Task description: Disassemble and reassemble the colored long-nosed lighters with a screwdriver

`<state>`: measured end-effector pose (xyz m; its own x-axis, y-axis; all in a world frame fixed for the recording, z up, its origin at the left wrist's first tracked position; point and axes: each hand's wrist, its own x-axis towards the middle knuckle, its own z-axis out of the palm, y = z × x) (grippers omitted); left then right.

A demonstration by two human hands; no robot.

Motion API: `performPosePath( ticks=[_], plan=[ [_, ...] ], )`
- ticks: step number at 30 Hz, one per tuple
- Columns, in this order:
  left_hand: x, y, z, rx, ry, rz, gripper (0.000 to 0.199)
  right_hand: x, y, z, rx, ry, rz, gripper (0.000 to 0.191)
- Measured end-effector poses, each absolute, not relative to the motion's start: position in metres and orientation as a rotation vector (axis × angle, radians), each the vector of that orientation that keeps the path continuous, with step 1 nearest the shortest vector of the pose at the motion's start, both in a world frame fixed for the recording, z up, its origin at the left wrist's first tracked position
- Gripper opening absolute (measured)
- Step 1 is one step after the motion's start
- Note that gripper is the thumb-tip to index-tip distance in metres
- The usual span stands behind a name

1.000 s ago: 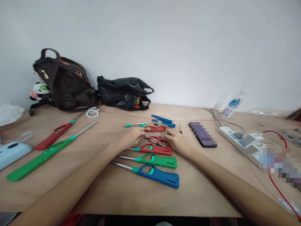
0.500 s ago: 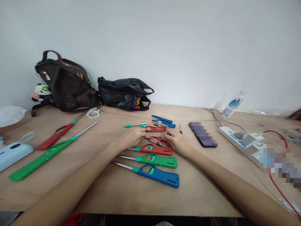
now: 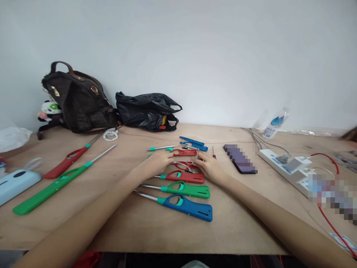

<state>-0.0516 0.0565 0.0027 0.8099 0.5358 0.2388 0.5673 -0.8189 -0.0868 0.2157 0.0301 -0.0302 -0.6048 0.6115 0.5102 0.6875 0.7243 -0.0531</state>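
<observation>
An opened red lighter casing with thin white wires lies between my hands. My left hand grips its left end, fingers bent together. At the other end, the fingertips of my right hand are closed on the casing. Just beyond is another red casing half with a turquoise trigger. Farther back are blue casing halves and a metal lighter tube. Nearer me lie a whole red lighter, a green lighter and a blue lighter. A small red-handled screwdriver rests beyond my right hand.
On the left lie another red lighter, a long green lighter and a light-blue device. A dark backpack and black plastic bag stand against the wall. Rightward are a phone, a power strip and a bottle.
The view has shifted very slightly. Both hands stay at the opened red lighter casing, with almost no visible movement.
</observation>
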Motion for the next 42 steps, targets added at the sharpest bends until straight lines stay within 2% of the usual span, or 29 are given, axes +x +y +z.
performPosePath(
  ticks=[7, 12, 21, 30, 38, 42],
  plan=[
    [-0.037, 0.048, 0.005, -2.686, -0.895, -0.074, 0.021, 0.215, 0.031, -0.032, -0.989, -2.432, -0.239, 0.029],
    [-0.042, 0.052, 0.004, -2.755, -0.917, -0.202, 0.031, 0.214, 0.03, -0.03, -0.991, -2.445, -0.257, 0.031],
    [-0.047, 0.057, 0.0, -2.861, -1.075, -0.389, 0.019, 0.213, 0.031, -0.031, -0.954, -2.413, -0.253, 0.027],
    [-0.051, 0.054, 0.005, -2.95, -0.885, -0.337, 0.047, 0.213, 0.033, -0.034, -0.947, -2.408, -0.314, 0.024],
    [-0.05, 0.054, 0.007, -2.967, -0.882, -0.31, 0.057, 0.216, 0.034, -0.036, -0.958, -2.424, -0.326, 0.023],
    [-0.049, 0.055, 0.007, -2.934, -0.86, -0.286, 0.055, 0.216, 0.034, -0.036, -0.962, -2.429, -0.328, 0.022]
  ],
)
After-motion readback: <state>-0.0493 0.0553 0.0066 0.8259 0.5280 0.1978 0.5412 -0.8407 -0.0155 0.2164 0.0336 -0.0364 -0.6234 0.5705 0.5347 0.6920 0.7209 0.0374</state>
